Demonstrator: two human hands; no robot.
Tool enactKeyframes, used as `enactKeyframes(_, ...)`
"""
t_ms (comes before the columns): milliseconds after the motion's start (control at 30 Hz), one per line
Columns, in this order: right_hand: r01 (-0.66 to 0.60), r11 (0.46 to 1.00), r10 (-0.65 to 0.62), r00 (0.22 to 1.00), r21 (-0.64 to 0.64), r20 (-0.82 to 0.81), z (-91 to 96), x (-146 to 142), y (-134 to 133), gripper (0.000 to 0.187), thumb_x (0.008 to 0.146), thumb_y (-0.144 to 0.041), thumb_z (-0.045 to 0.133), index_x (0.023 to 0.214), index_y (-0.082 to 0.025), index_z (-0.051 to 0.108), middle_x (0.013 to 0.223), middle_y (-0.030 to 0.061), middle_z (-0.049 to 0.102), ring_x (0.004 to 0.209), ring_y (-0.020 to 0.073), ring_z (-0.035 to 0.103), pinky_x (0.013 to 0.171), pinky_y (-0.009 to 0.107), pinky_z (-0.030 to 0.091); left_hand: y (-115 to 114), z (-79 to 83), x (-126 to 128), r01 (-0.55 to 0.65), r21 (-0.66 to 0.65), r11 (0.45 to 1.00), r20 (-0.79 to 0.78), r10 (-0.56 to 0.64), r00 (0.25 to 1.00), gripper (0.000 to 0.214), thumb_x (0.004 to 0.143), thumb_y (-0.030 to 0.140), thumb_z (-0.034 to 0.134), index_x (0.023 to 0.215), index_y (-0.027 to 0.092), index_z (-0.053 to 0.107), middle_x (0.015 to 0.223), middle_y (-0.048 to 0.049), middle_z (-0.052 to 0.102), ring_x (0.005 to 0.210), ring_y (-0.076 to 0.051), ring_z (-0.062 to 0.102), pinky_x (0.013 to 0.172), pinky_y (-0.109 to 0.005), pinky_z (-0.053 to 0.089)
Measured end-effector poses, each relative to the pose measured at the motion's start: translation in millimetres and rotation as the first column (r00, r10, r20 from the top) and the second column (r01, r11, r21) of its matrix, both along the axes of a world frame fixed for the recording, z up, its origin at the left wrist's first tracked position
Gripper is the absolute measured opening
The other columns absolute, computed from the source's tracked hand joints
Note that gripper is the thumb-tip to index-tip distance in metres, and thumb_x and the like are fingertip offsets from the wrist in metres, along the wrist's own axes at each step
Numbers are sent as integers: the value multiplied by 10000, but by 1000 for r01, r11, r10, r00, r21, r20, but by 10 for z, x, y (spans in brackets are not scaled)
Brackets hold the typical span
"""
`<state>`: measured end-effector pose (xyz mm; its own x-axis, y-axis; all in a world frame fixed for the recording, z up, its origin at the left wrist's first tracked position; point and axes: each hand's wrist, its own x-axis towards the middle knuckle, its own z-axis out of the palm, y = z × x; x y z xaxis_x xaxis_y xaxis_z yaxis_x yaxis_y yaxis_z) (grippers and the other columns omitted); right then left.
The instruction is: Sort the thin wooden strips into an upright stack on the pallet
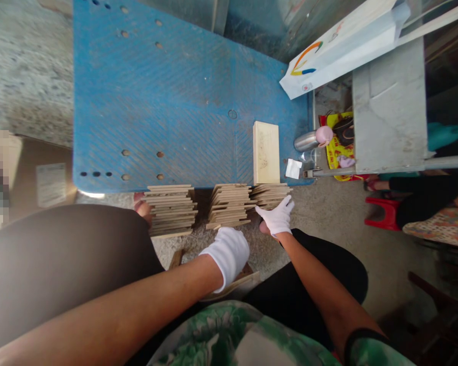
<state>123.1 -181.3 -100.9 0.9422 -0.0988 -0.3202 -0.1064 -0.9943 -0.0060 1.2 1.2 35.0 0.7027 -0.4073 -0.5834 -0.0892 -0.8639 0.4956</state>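
Observation:
Three stacks of thin wooden pieces stand on the floor at the near edge of a blue pallet (175,91): a left stack (171,209), a middle stack (229,204) and a right stack (270,194). My right hand (278,216), in a white glove, rests its fingers on the right stack. My left hand (227,254), also gloved, is closed over wooden pieces (248,277) held low between my knees, just in front of the middle stack. A pale wooden block (266,151) lies on the pallet behind the right stack.
A steel flask with a pink lid (313,140) and a small white paper (293,168) lie at the pallet's right edge. A grey cabinet (389,107), a white bag (343,46), a red stool (381,211) and a seated person's legs (423,195) are at the right.

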Motion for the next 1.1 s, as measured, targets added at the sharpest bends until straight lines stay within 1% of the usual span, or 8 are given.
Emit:
enactKeyframes(167, -12, 1000, 12, 998, 11, 64, -25, -59, 6, 1349, 558, -674, 747, 1525, -57, 38, 1535, 305, 127, 1375, 409, 320, 1067, 437, 358, -15, -12, 1, -16, -5, 1000, 12, 16, 1000, 260, 877, 17, 416, 983, 15, 654, 911, -240, 686, 872, -334, 692, 662, -369, 476)
enactKeyframes(367, -10, 1000, 10, 996, -4, 87, -25, -81, -26, 1236, 618, -674, 700, 1532, -104, 92, 1546, 265, 162, 1356, 407, 351, 1048, 478, 377, 9, 16, 59, 26, -25, 999, -43, -27, 999, 258, 862, 9, 445, 988, 17, 671, 935, -244, 695, 912, -345, 691, 687, -395, 509)
enactKeyframes(467, -43, 999, 43, 995, 1, 92, 33, -76, -47, 1181, 631, -627, 715, 1517, -83, 155, 1528, 255, 232, 1386, 379, 308, 1090, 460, 334, 26, 10, 68, 9, -34, 999, -22, -10, 1000, 225, 835, 5, 475, 957, 12, 665, 937, -259, 690, 899, -346, 689, 693, -409, 509)
enactKeyframes(567, -125, 992, 123, 986, 12, 109, 183, -72, -52, 1111, 650, -575, 720, 1497, -65, 214, 1503, 232, 308, 1387, 339, 315, 1119, 427, 302, 30, -4, 78, -16, -42, 999, 12, 16, 1000, 208, 819, -4, 476, 935, 6, 649, 910, -258, 680, 866, -341, 689, 673, -404, 508)
enactKeyframes(700, -179, 984, 174, 971, 19, 163, 563, -112, -29, 1076, 651, -554, 726, 1494, -84, 253, 1503, 181, 362, 1381, 290, 351, 1130, 374, 309, 31, 29, 133, -75, -74, 994, 86, 81, 993, 268, 856, -5, 388, 972, 8, 629, 872, -226, 668, 841, -316, 690, 634, -365, 505)
enactKeyframes(833, -128, 990, 112, 971, 65, 213, 1139, -274, 28, 1075, 640, -578, 727, 1514, -171, 254, 1483, 126, 416, 1298, 287, 477, 1075, 380, 400, 49, 94, 187, -154, -113, 982, 176, 172, 969, 335, 922, 72, 329, 1128, 4, 585, 925, -207, 663, 891, -305, 678, 668, -362, 512)
enactKeyframes(967, -257, 965, 236, 940, 58, 246, 1746, -489, 126, 1094, 639, -594, 715, 1525, -175, 230, 1476, 135, 428, 1298, 327, 476, 1080, 450, 399, 42, 48, 184, -158, -193, 968, 292, 210, 933, 500, 956, 261, 412, 1368, -21, 395, 1101, -215, 626, 993, -291, 644, 781, -385, 517)
enactKeyframes(1100, -371, 928, 350, 894, 26, 279, 2161, -641, 219, 1086, 641, -594, 715, 1535, -234, 214, 1476, 89, 437, 1302, 336, 474, 1116, 476, 368, -12, -57, 167, -150, -303, 941, 323, 249, 913, 573, 942, 383, 459, 1372, 15, 371, 1146, -196, 612, 1011, -261, 638, 820, -374, 518)
